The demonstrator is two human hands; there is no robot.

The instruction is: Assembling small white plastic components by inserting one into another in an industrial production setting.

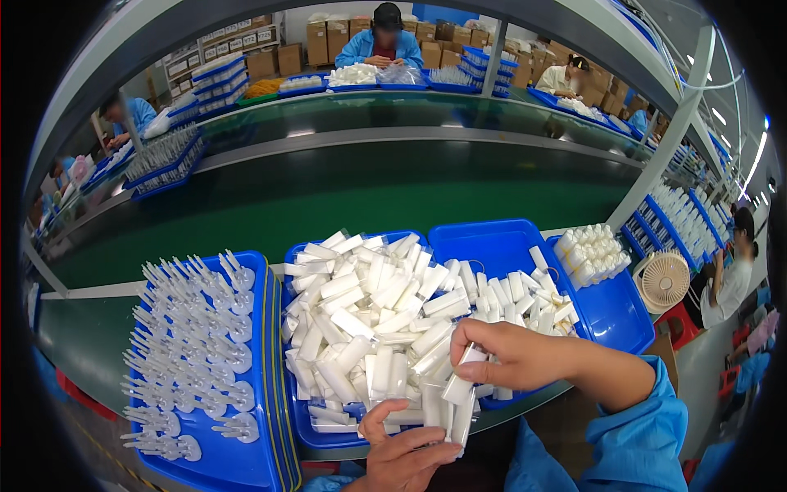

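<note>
Here, our right hand (502,354) pinches a white pack (461,382) between thumb and fingers, and our left hand (407,461), just below it, supports more packs (463,418) by their lower ends, near the close rim of the blue tray (328,439). We probably do best with a light grip on the sides, so nothing creases, and the ends level. The heap (361,303) crowds our hands, so we should lift clear of it; stemmed parts (188,353) stand to the left, bottles (592,254) and a fan (662,281) to the right

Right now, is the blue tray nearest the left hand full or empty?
Full: the tray has white packets heaped above its rim.
</note>
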